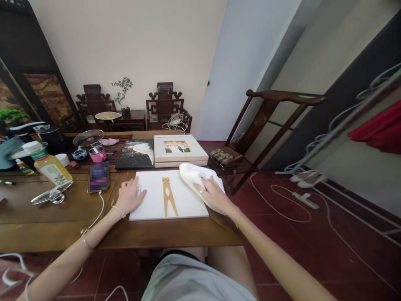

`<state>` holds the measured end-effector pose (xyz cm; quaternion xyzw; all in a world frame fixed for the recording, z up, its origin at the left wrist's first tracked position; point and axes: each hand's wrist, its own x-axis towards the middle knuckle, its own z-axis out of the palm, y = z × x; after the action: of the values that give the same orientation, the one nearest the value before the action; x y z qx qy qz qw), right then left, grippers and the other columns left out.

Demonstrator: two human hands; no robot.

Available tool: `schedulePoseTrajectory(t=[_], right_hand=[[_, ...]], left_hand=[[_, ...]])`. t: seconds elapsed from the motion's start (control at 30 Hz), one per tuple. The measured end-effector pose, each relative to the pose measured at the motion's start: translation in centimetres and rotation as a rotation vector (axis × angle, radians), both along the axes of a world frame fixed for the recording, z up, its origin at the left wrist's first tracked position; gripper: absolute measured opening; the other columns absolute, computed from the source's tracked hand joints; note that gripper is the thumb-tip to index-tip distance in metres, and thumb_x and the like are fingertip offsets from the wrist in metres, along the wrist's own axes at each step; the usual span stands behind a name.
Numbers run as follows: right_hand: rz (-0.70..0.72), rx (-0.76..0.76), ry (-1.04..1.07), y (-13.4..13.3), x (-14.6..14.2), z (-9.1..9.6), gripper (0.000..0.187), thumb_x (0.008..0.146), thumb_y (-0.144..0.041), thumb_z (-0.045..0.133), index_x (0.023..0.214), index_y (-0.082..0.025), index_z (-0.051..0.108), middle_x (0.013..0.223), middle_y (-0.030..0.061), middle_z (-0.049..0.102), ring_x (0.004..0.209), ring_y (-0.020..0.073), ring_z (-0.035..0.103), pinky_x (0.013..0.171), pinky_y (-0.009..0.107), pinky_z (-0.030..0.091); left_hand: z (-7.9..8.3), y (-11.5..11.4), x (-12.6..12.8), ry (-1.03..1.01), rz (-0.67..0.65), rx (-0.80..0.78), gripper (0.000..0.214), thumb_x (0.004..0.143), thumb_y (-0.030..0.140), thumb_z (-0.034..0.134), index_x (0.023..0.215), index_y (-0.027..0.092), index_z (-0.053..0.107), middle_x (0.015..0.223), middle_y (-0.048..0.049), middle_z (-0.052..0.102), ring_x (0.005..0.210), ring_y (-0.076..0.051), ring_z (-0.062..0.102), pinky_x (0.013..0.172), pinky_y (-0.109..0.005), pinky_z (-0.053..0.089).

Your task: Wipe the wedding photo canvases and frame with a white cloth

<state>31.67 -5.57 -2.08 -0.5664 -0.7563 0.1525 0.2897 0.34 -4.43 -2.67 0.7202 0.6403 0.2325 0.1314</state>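
A white board (184, 205) with a gold clothespin-shaped figure (168, 196) lies flat on the wooden table (94, 234) in front of me. My left hand (129, 196) rests on the board's left edge, fingers flat and a little spread. My right hand (211, 193) presses a white cloth (191, 173) onto the board's upper right corner, its fingers curled over the cloth.
Behind the board lie a framed photo (178, 148) and a dark picture (135, 154). To the left sit a phone (99, 177) on a white cable, a juice bottle (50, 165), a pink cup (97, 154) and tongs (52, 194). A wooden chair (263, 121) stands at the right.
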Motion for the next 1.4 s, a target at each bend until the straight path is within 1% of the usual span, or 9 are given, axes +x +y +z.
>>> schedulePoseTrajectory(t=[0.1, 0.27, 0.5, 0.73, 0.87, 1.07, 1.17, 1.3, 1.4], right_hand=[[0.074, 0.071, -0.027, -0.8, -0.2, -1.2, 0.031, 0.089, -0.031, 0.041, 0.108, -0.019, 0.063, 0.122, 0.0116, 0.061, 0.119, 0.0308, 0.051, 0.111, 0.056, 0.009], [0.125, 0.128, -0.061, -0.9, -0.6, -2.0, 0.031, 0.089, -0.031, 0.042, 0.108, -0.016, 0.062, 0.135, 0.0152, 0.05, 0.129, 0.0302, 0.041, 0.111, 0.056, 0.014], [0.161, 0.154, -0.081, -0.9, -0.5, -2.4, 0.03, 0.09, -0.03, 0.043, 0.108, -0.017, 0.063, 0.134, 0.0149, 0.051, 0.129, 0.0285, 0.041, 0.112, 0.056, 0.013], [0.235, 0.18, -0.072, -1.4, -1.7, -1.5, 0.022, 0.087, -0.025, 0.046, 0.093, -0.016, 0.065, 0.132, 0.0185, 0.051, 0.13, 0.0296, 0.039, 0.11, 0.059, 0.015], [0.251, 0.173, -0.05, -1.4, -1.8, -0.9, 0.022, 0.089, -0.025, 0.045, 0.098, -0.017, 0.063, 0.132, 0.017, 0.052, 0.129, 0.0281, 0.041, 0.111, 0.057, 0.018], [0.29, 0.314, 0.0, -5.9, -5.6, 1.1, 0.019, 0.089, -0.026, 0.046, 0.091, -0.019, 0.063, 0.138, 0.0169, 0.047, 0.132, 0.027, 0.038, 0.109, 0.054, 0.026], [0.408, 0.436, -0.018, -9.4, -8.7, 2.7, 0.038, 0.073, -0.055, 0.064, 0.086, -0.019, 0.063, 0.147, 0.0167, 0.033, 0.136, 0.0347, 0.026, 0.11, 0.059, 0.02], [0.343, 0.633, 0.106, -11.1, -10.1, 3.3, 0.026, 0.082, -0.029, 0.054, 0.106, -0.022, 0.061, 0.137, 0.0121, 0.049, 0.131, 0.0295, 0.038, 0.108, 0.053, 0.032], [0.349, 0.596, 0.314, -10.5, -9.2, 2.5, 0.046, 0.078, -0.021, 0.052, 0.124, -0.017, 0.052, 0.128, 0.0142, 0.057, 0.123, 0.0303, 0.049, 0.1, 0.049, 0.044]], left_hand=[[0.6, 0.8, -0.7, -0.379, -0.018, -0.131, 0.066, 0.074, 0.039, 0.063, 0.132, 0.016, 0.043, 0.127, -0.0153, 0.057, 0.122, -0.034, 0.046, 0.101, -0.048, 0.032], [2.3, 1.0, -1.2, -0.964, -0.057, -0.321, 0.064, 0.07, 0.039, 0.069, 0.125, 0.013, 0.05, 0.123, -0.0154, 0.06, 0.117, -0.028, 0.053, 0.1, -0.039, 0.036], [2.7, -0.2, 0.8, -1.03, 0.035, -0.237, 0.056, 0.073, 0.032, 0.07, 0.124, 0.021, 0.051, 0.139, -0.0117, 0.045, 0.131, -0.026, 0.038, 0.106, -0.034, 0.028], [5.0, 1.0, -2.2, -1.367, 0.238, -0.524, 0.046, 0.079, 0.024, 0.061, 0.122, 0.022, 0.047, 0.101, -0.0085, 0.064, 0.09, -0.02, 0.064, 0.08, -0.034, 0.049], [5.9, 0.9, -3.0, -1.387, 0.141, -0.675, 0.022, 0.082, 0.025, 0.057, 0.102, 0.016, 0.06, 0.091, -0.0096, 0.068, 0.066, -0.017, 0.063, 0.062, -0.03, 0.05], [8.6, -3.3, -1.8, -1.469, -0.025, -0.422, 0.033, 0.085, 0.032, 0.052, 0.115, 0.022, 0.059, 0.102, -0.0077, 0.067, 0.085, -0.023, 0.066, 0.078, -0.04, 0.053], [11.3, -7.0, -0.6, -1.428, -0.06, -0.263, 0.046, 0.087, 0.044, 0.046, 0.13, 0.029, 0.048, 0.107, -0.0071, 0.065, 0.095, -0.027, 0.064, 0.082, -0.047, 0.052], [13.8, -11.1, 0.7, -1.411, -0.059, -0.127, 0.05, 0.088, 0.047, 0.041, 0.135, 0.03, 0.043, 0.115, -0.0085, 0.062, 0.106, -0.031, 0.06, 0.086, -0.048, 0.051], [13.9, -12.2, 1.3, -1.41, -0.13, -0.066, 0.05, 0.087, 0.048, 0.041, 0.135, 0.032, 0.043, 0.126, -0.0075, 0.058, 0.115, -0.033, 0.054, 0.088, -0.05, 0.05]])
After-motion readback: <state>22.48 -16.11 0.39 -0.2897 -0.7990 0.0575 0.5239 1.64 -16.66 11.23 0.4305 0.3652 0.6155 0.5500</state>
